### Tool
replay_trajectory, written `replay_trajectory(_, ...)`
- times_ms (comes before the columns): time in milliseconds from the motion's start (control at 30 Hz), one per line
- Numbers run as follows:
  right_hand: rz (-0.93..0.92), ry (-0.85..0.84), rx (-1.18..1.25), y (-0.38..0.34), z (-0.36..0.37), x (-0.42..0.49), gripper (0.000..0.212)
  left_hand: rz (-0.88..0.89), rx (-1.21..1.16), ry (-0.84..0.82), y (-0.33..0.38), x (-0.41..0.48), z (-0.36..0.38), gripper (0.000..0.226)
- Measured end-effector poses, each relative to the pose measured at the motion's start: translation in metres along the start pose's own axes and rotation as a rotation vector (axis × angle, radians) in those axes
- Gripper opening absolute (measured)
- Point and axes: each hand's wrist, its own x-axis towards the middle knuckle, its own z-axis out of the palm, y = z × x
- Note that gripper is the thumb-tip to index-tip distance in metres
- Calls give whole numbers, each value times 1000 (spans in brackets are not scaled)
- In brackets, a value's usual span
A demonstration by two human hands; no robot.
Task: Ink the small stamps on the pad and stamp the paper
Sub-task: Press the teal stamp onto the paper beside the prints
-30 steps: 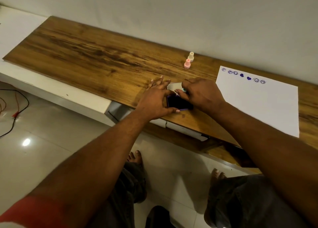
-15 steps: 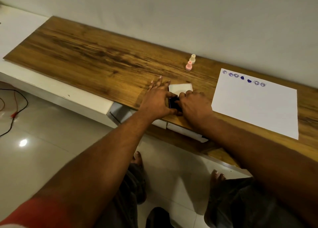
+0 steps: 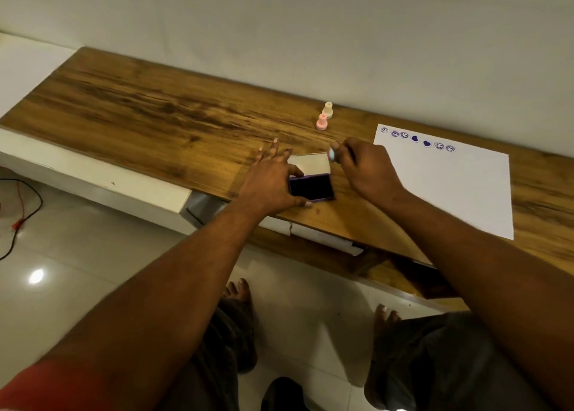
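An open ink pad (image 3: 311, 186) with a dark purple surface and a pale lid behind it lies near the wooden desk's front edge. My left hand (image 3: 269, 183) grips its left side, thumb at the front corner. My right hand (image 3: 365, 167) is raised just right of the pad, pinching a small pale stamp (image 3: 332, 154), blurred, above the lid's right corner. A white sheet of paper (image 3: 450, 187) lies to the right, with a row of several purple prints along its far edge. A pink stamp (image 3: 322, 122) and a cream stamp (image 3: 327, 110) stand behind the pad.
The wooden desk (image 3: 149, 118) runs along a white wall, with a wide bare stretch left of the pad. Below its front edge are white panels, my bare feet and a tiled floor. Red and black cables (image 3: 18, 218) lie on the floor at far left.
My right hand pressed down over the pad half a second ago and has since lifted up and to the right with the stamp, uncovering the dark pad. The left hand stayed on the pad.
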Motion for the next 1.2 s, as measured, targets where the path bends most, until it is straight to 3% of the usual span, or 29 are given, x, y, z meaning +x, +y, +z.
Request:
replay_trajectory(200, 329, 31, 567, 50, -46, 2, 28, 14, -59, 37, 22, 7, -18, 100)
replay_trajectory(367, 403, 187, 673, 84, -78, 1, 13, 55, -81, 93, 71, 23, -18, 87)
replay_trajectory(533, 438, 391, 578, 127, -112, -7, 16, 172, -115, 85, 132, 42, 0, 88)
replay_trajectory(667, 399, 503, 351, 162, -134, -13, 20, 229, -120, 61, 168, 59, 20, 90)
replay_trajectory(867, 259, 449, -104, 204, -145, 3, 17, 313, -225, 11, 204, 81, 44, 91)
replay_trajectory(1200, 272, 396, -235, 234, -131, 18, 25, 352, -156, 36, 231, 114, 74, 88)
